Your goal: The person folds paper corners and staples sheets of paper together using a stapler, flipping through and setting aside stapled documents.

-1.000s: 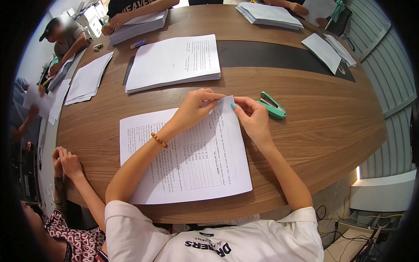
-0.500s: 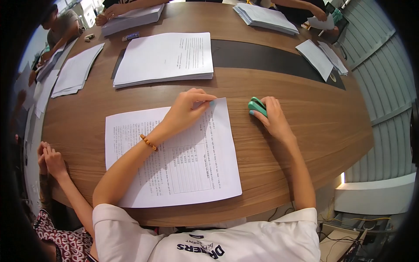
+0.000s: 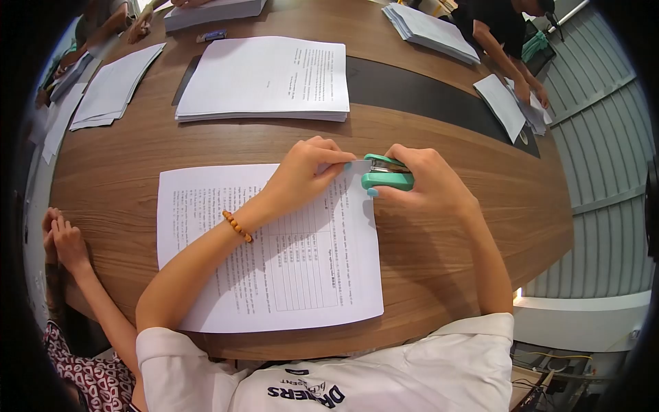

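Note:
A printed sheaf of paper [image 3: 309, 288] lies on the table in front of me, its text turned sideways. My left hand [image 3: 312, 165] pinches the sheaf's top right corner and lifts it a little, thumb and fingertips together. In my right hand [image 3: 436, 178] is a green stapler [image 3: 388, 180], fingers on its top arm and thumb below. Its jaws stand apart and point left, with the paper's corner at their mouth. How far the corner goes in I cannot tell exactly.
Beyond my hands stands a thick paper stack [image 3: 268, 82] on the wooden table [image 3: 467, 254]. Loose sheets [image 3: 120, 86] lie at left, another stack [image 3: 432, 33] at the far right. A co-worker's hands [image 3: 68, 237] rest at the left edge; another person [image 3: 504, 51] handles papers across the table.
My right hand has brought the stapler left to the paper's corner, turning it so its jaws face the sheet. My left hand keeps its pinch. The person at far right has reached onto the papers.

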`<state>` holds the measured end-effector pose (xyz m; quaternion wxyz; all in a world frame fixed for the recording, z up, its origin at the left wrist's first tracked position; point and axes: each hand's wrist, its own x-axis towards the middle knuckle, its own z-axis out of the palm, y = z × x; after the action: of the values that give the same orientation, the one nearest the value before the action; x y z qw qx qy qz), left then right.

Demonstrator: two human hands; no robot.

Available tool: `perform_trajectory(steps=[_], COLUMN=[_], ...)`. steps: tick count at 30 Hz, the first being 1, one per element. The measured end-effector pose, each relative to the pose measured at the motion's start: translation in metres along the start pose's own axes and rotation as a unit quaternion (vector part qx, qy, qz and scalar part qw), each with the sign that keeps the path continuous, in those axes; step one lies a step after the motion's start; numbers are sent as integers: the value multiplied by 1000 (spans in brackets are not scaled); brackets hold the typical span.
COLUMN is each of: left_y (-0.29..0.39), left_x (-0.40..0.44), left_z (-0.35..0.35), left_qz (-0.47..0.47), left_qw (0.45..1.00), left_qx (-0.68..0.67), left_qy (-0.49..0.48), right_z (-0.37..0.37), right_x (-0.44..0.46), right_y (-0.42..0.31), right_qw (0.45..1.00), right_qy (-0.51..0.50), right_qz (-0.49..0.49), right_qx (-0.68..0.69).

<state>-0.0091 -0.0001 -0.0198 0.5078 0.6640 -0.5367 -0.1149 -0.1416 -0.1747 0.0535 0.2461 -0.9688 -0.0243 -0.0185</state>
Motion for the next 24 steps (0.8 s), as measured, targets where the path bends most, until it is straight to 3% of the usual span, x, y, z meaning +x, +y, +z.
perform_trajectory(steps=[24], left_y=[-1], left_x=[-1], left_z=[3], left_qz=[5], left_qw=[999], left_qx=[44], left_qy=[4], right_z=[-2], right_x=[11], right_y=[3], right_qw=[999], right_qy=[-27], right_qz=[-18], right_qx=[-40])
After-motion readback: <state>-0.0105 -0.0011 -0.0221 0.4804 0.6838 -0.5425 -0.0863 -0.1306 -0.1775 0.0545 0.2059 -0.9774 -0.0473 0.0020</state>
